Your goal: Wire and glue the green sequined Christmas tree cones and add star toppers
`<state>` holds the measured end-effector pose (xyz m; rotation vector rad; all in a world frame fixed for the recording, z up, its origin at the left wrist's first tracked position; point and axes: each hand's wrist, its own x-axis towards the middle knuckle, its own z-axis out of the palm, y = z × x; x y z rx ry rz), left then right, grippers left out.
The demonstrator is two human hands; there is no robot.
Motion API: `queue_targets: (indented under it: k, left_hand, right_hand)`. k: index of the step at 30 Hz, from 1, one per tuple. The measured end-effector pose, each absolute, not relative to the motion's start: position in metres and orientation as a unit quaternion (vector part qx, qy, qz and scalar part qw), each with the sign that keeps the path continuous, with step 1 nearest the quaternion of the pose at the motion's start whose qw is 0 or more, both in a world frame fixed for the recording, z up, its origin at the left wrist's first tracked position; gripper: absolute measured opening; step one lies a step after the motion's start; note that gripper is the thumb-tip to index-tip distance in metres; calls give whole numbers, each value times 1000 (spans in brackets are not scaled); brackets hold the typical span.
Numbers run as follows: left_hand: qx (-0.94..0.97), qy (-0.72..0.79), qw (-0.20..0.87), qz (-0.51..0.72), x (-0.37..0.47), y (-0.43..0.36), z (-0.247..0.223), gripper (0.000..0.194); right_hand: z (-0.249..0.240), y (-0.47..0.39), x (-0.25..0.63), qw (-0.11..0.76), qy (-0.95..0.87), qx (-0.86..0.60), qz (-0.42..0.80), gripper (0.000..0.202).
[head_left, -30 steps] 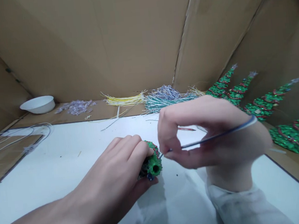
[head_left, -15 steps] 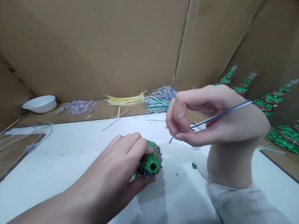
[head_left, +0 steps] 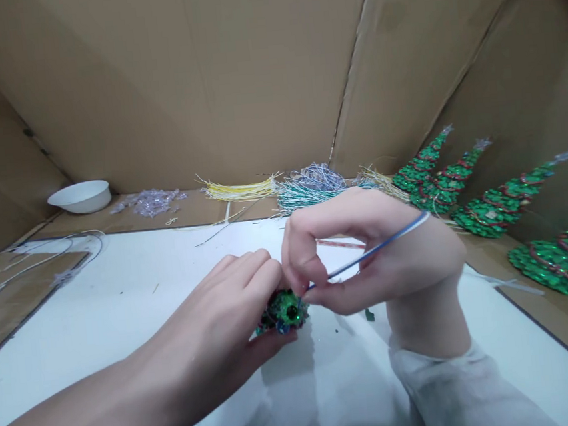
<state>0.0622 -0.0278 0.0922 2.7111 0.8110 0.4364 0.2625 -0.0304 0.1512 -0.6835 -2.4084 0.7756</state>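
1. Near the middle of the white table top (head_left: pixel 100 338), the left hand (head_left: pixel 216 340) is closed around a small green glittery cone-shaped ornament (head_left: pixel 284 310), fingers over its top and thumb beneath, with its open round base turned toward the camera.
2. Just right of it, the right hand (head_left: pixel 369 258) pinches a thin blue and white wire (head_left: pixel 368 253) between thumb and forefinger; the wire's near tip meets the ornament's base, and its far end sticks out to the right over the hand.
3. A pale sleeve (head_left: pixel 452 391) covers the right forearm, low at the near right.
4. Along the far edge lie a bundle of yellow wires (head_left: pixel 239 189), a bundle of teal and lilac wires (head_left: pixel 311 187), a heap of clear plastic pieces (head_left: pixel 149 201) and a white bowl (head_left: pixel 80 196) at the far left.
5. At the right, finished green glittery cone trees (head_left: pixel 494 203) lie on their sides against the brown cardboard wall (head_left: pixel 251 75).
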Motion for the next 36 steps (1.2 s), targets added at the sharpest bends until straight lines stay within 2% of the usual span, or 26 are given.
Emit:
queue_targets:
  k: [8, 14, 20, 27, 36]
  left_hand:
    - [937, 274, 142, 164, 64, -28, 92, 27]
    - [934, 287, 137, 162, 63, -28, 93, 20]
    - [928, 289, 165, 169, 65, -25, 97, 19]
    - [928, 295, 163, 156, 67, -18, 92, 13]
    - [929, 306, 133, 160, 64, -3, 85, 37]
  right_hand:
    - [150, -38, 258, 248, -898, -280, 230, 13]
    - [152, -44, 258, 230, -908, -305, 171, 16]
    - [149, -55, 250, 252, -900, -340, 101, 18]
    - [148, -49, 253, 255, -904, -329, 100, 16]
    - [144, -30, 257, 299, -894, -308, 133, 16]
